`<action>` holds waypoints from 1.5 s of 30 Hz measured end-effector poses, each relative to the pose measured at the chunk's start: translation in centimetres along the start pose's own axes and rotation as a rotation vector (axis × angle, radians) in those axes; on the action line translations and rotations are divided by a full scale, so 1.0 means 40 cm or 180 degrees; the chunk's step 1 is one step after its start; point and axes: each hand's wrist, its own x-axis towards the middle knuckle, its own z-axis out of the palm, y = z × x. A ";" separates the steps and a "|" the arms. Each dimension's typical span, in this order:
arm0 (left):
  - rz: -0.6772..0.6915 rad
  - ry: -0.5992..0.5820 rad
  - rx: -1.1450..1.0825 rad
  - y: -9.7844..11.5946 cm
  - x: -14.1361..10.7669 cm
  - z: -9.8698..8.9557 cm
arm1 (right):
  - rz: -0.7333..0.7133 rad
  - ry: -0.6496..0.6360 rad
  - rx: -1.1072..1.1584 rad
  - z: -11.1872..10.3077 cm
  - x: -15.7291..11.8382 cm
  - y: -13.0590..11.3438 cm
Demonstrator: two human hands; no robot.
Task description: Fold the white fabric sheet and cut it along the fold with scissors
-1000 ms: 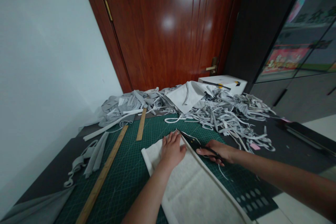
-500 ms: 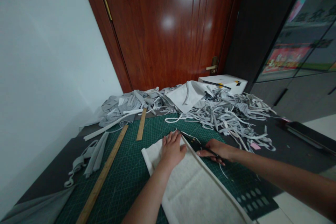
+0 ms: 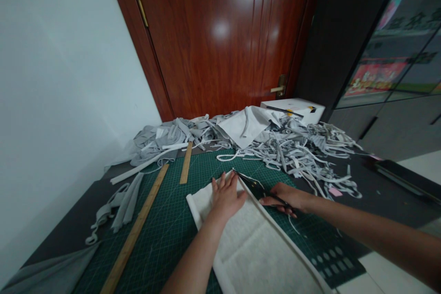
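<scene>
Little has moved since the earlier frames: the fingers of my left hand (image 3: 228,196) lie slightly more spread, its thumb a touch farther right, while scissors and cloth hold their position. Left hand found open, palm down, pressing the far end of the pale cloth (image 3: 265,250); I judge this keeps the layers from sliding near the blades. Right hand (image 3: 285,198) found closed around the handles of the black scissors (image 3: 255,189), blades pointing away along the cloth's right edge toward its far corner, an angle that appears to keep them in line with that edge. How far the blades are parted I cannot tell. Cloth lies lengthwise on the green mat (image 3: 165,243), its near end running out of view; the mat presumably shields the dark surface (image 3: 82,204). A long ruler (image 3: 138,225) and a short ruler (image 3: 186,165) rest to the left, seemingly aside from the blades yet within reach. Grey and white scraps (image 3: 292,147) are heaped beyond the mat, apparently leaving working room before me.
</scene>
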 end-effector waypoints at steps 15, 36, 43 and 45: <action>0.0039 0.0144 0.0144 -0.002 -0.004 0.009 | 0.0227 0.0016 0.0083 0.014 -0.014 -0.032; 0.0078 0.0185 0.0204 -0.002 -0.010 0.009 | 0.0086 -0.0045 0.0425 0.017 0.008 -0.006; -0.0058 0.0177 0.0356 -0.011 -0.013 0.004 | -0.0072 0.0350 0.0176 0.004 0.009 0.037; -0.0176 0.0168 0.0444 -0.024 -0.013 0.000 | -0.0025 0.0571 -0.0341 -0.020 0.005 0.057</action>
